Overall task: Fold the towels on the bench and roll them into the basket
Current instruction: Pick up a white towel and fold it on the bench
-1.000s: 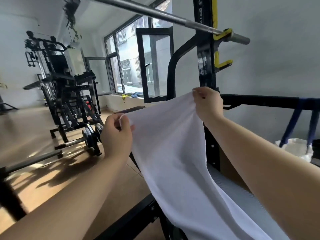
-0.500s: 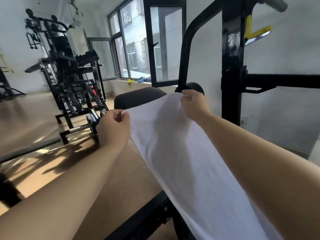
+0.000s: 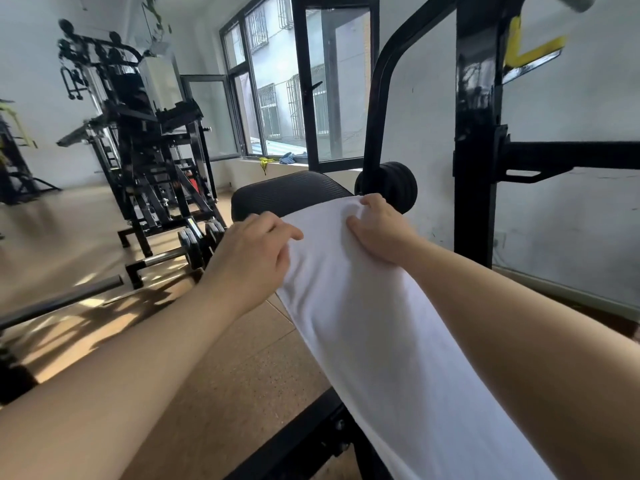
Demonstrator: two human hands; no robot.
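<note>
Well out to the left of the fingers stands a black multi-gym machine [image 3: 138, 133], and a dumbbell [image 3: 188, 249] lies on the floor just beside the left hand [image 3: 251, 252]. That hand is curled over the far left corner of the white towel [image 3: 363, 323], bent fingertips on top of the cloth; the thumb is hidden, so how deep the pinch goes I cannot tell. Between the two hands the towel runs lengthwise down the bench [image 3: 287, 194], whose dark pad shows bare just beyond the fingertips. The right hand [image 3: 379, 230] grips the far right corner, cloth bunched and creased under its curled fingers. Just past those fingers sits a roller pad [image 3: 391, 181], and further right the rack upright [image 3: 478, 133]. No basket is in view.

This looks like spreading the towel flat for the first fold. To do it well, draw both corners apart evenly so the bunching under the right fingers pulls out. Set the far edge square across the pad, and release only once the cloth lies smooth. The left side hangs off the bench edge, so centre it first.
</note>
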